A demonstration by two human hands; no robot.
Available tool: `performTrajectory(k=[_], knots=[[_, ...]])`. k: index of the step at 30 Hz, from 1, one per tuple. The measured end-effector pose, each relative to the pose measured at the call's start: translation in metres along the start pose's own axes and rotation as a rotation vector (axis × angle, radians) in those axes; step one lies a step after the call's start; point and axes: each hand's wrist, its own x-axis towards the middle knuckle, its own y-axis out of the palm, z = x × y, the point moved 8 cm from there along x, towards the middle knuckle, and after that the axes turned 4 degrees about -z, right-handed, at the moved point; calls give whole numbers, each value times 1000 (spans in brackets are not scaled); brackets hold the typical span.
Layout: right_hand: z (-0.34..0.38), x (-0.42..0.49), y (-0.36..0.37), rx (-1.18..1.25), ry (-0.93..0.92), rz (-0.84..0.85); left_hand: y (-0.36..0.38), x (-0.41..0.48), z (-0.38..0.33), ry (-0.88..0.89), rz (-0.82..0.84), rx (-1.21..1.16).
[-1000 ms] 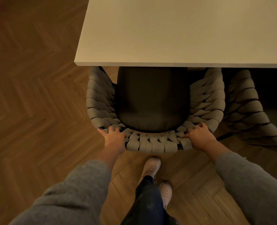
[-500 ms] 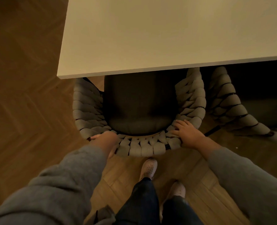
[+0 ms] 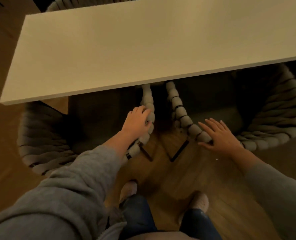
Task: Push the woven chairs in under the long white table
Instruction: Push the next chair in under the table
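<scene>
Left hand (image 3: 136,121) gripping left chair (image 3: 45,135), right chair (image 3: 272,122) just beside, table (image 3: 126,49) overhead

Herringbone wood floor (image 3: 213,184), dim warm light. Two pale shoes (image 3: 129,188) on it, toes toward table; dark trouser legs (image 3: 138,213) above.

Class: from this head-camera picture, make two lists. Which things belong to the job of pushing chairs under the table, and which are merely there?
Part of the job:
left chair
right chair
table
left hand, on the left chair's arm
right hand, open at the right chair's rim

Merely there:
wooden floor
shoes
far chair
</scene>
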Motion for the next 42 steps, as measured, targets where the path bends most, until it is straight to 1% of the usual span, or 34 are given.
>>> performTrajectory(k=[2, 5, 9, 12, 15, 18, 20, 25, 31, 35, 38, 42], knots=[[-60, -22, 7, -10, 65, 61, 22, 11, -52, 24, 27, 2], [-131, -52, 14, -38, 132, 144, 56, 21, -119, 51, 92, 36], [-215, -82, 25, -105, 167, 303, 107, 33, -193, 82, 268, 86], [-263, -90, 34, -158, 167, 373, 143, 40, -232, 116, 433, 182], [-297, -80, 40, -253, 142, 396, 170, 45, -258, 141, 571, 253], [-325, -67, 46, -346, 131, 459, 187, 51, -274, 143, 630, 297], [-341, -58, 49, -383, 120, 464, 195, 56, -282, 135, 643, 343], [-360, -34, 55, -523, 35, 510, 203, 67, -292, 78, 681, 422], [-355, -33, 58, -502, -61, 491, 208, 76, -294, -73, 735, 403], [-342, -44, 47, -450, -77, 441, 213, 70, -300, -162, 737, 483], [-329, -66, 51, -358, -86, 386, 214, 52, -299, -207, 743, 535], [-322, -91, 59, -262, -105, 330, 212, 28, -304, -265, 662, 537]])
